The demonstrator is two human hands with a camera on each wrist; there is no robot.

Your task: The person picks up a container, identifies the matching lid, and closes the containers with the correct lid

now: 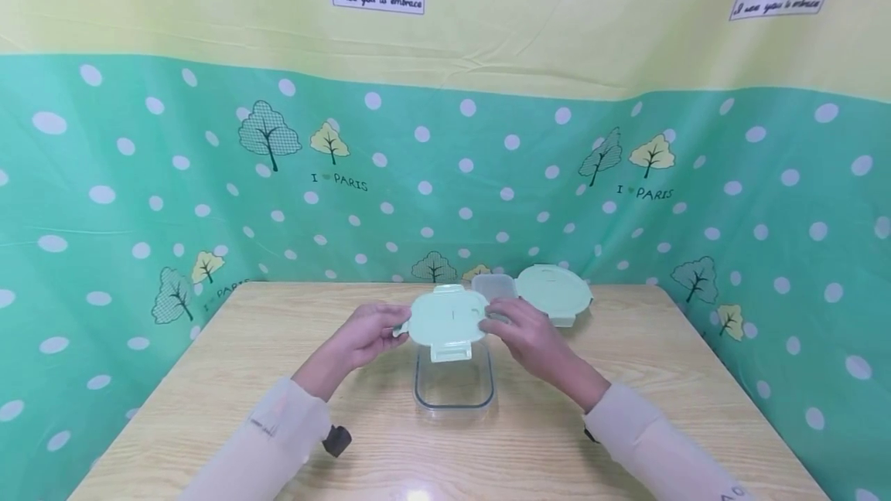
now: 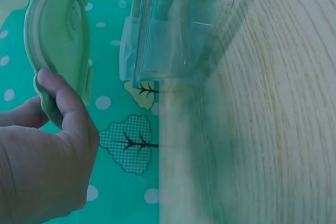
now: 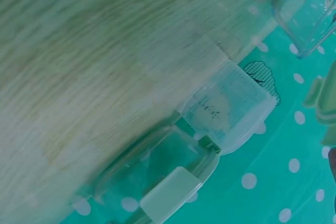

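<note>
A pale green snap-on lid [image 1: 445, 319] is held up over an uncovered clear glass food container [image 1: 454, 400], apart from its rim. My left hand [image 1: 369, 335] pinches the lid's left tab between thumb and fingers, which the left wrist view shows closely, with the lid [image 2: 65, 35] tilted on edge there. At the lid's right end, my right hand [image 1: 530, 335] grips the edge with its fingers. Only a part of the lid [image 3: 326, 100] comes into the right wrist view. Behind the lid, the far part of the glass container is hidden in the head view.
Beyond my right hand, a glass container with a green lid [image 1: 554, 292] stands near the table's back edge. Beside it is a small translucent box [image 1: 494, 284]. A polka-dot curtain [image 1: 418, 176] hangs behind and around the wooden table [image 1: 278, 362].
</note>
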